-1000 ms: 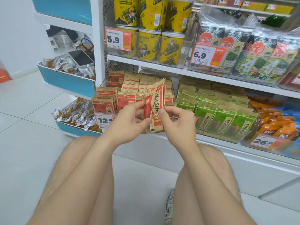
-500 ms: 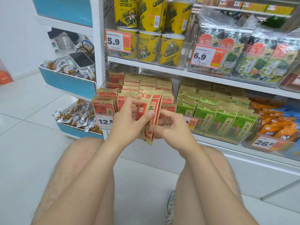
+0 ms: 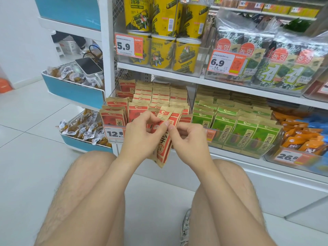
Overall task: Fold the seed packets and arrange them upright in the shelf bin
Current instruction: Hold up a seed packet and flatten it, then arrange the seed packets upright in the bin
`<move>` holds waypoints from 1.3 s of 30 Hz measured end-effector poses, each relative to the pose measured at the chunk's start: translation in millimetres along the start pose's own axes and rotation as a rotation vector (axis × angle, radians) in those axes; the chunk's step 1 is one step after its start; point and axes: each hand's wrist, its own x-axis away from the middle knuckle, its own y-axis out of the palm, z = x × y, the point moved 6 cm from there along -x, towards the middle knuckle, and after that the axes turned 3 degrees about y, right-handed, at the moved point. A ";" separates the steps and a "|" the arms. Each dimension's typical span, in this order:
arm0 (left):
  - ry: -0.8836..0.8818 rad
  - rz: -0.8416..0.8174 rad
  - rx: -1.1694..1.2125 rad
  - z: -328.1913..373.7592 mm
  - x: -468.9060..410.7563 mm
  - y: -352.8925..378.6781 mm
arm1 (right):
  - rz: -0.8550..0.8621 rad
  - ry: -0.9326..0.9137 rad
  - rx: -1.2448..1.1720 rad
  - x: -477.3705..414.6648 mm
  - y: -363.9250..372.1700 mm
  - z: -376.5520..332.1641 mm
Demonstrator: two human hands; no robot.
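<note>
A: Both thumbs have closed in at the middle of the red-and-tan paper seed packet [image 3: 163,148].
B: How will it handle?
A: Light, crinkly, easily creased, I'd judge; take its side edges. The left hand [image 3: 142,137] and right hand [image 3: 190,139] pinch it, tilted, just before the clear plastic shelf bin [image 3: 190,101].

Room is left only above the tops of the upright red packets [image 3: 160,96] crowding the shelf bin [image 3: 191,102], beneath the upper shelf board [image 3: 159,74], while the sides are closed off by the white post [image 3: 106,50] and the green packets [image 3: 229,121], and the front row is screened by the left hand [image 3: 142,137], the right hand [image 3: 190,139] and the held packet [image 3: 162,151].
</note>
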 end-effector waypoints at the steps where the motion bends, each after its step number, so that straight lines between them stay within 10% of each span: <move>1: 0.003 0.012 -0.017 0.2 -0.1 -0.9 | -0.012 -0.007 0.017 0.5 0.5 -0.4; 13: 0.202 -0.022 -0.272 14.4 7.2 6.7 | -0.010 0.045 -0.050 -1.6 5.7 1.8; 39: -0.121 -0.211 0.424 6.5 5.0 3.6 | -0.029 0.206 -0.555 1.7 -6.3 0.7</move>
